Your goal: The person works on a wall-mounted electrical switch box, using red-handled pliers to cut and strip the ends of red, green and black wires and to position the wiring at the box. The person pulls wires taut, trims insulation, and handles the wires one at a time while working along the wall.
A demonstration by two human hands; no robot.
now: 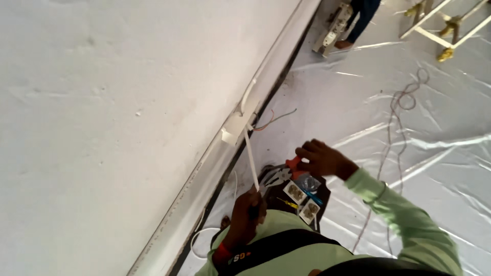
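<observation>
White plaster wall (102, 102) fills the whole left half of the frame, with a long white plastic cable conduit (204, 168) running along its foot from the upper centre down to the lower left. A small white junction box (234, 129) sits on that conduit near the middle of the frame, and thin red and grey wires (273, 120) curl out just right of it.

At lower centre, the left hand (249, 210) is closed around the lower end of a narrow white plastic strip (251, 156), which rises slantwise to touch the junction box. Right of centre, the right hand (321, 158) is curled shut on the red handle of a pair of pliers (284, 173), whose grey jaws point toward the strip.

Just below the pliers lie two white square socket plates (303, 201) and a blue-handled screwdriver (312, 197) on a dark patch.

Clear plastic sheeting (434, 128) covers the floor across the right side, with a thin brown cord (394, 133) trailing over it. Pale wooden ladder rungs (445, 25) show in the upper right corner.
</observation>
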